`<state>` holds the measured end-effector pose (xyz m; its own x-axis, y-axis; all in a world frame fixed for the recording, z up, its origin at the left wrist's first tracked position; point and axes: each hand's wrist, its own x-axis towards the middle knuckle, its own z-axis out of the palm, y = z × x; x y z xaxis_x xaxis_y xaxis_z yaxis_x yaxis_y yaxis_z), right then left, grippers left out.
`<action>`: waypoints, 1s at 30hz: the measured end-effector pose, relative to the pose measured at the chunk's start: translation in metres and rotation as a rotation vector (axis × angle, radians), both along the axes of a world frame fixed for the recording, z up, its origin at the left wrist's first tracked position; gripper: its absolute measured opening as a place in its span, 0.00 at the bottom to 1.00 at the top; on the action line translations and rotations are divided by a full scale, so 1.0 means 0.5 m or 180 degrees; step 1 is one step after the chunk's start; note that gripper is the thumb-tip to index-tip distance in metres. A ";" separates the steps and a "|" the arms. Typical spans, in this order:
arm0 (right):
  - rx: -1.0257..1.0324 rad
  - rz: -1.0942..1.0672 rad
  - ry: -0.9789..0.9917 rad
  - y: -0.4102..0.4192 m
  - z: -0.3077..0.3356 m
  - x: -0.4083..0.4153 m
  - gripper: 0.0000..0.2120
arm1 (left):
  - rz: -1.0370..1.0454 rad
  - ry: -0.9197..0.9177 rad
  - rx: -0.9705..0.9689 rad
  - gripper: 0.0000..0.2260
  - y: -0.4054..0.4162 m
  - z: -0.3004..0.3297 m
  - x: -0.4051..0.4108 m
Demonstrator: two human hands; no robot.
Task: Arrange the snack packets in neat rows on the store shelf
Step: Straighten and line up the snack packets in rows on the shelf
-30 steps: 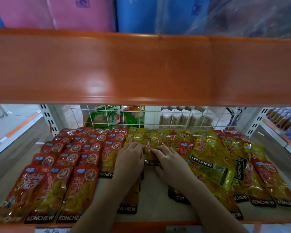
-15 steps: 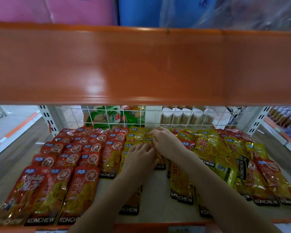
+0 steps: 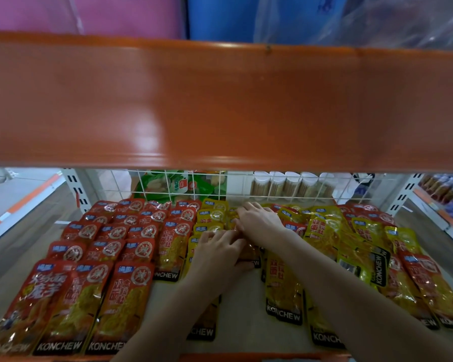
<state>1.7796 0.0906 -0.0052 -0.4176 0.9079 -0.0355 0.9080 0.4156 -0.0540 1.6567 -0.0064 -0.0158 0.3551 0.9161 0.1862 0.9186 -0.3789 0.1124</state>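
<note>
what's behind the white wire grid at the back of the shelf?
Behind the wire grid: green snack bags at left, white-capped jars at right. The orange beam hides everything higher.

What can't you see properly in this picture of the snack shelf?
- Head view: the yellow packets under the left hand and right hand are covered by the hands.
- The green bag and white-lidded jars behind the wire grid are cut off by the orange beam.
- The small print on the red packets is too blurred to read.

Both hands (image 3: 236, 239) on yellow snack packets (image 3: 211, 216) beside neat red rows (image 3: 110, 246)
</note>
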 end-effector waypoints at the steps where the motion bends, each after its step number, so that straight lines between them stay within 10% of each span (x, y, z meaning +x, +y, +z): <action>1: -0.0007 -0.0017 0.0061 0.000 -0.002 0.000 0.17 | -0.0009 0.0047 0.0004 0.23 0.000 -0.001 0.000; 30: 0.0660 -0.0272 0.1266 -0.032 0.008 0.043 0.12 | 0.0093 0.0052 0.0500 0.16 0.005 -0.026 -0.009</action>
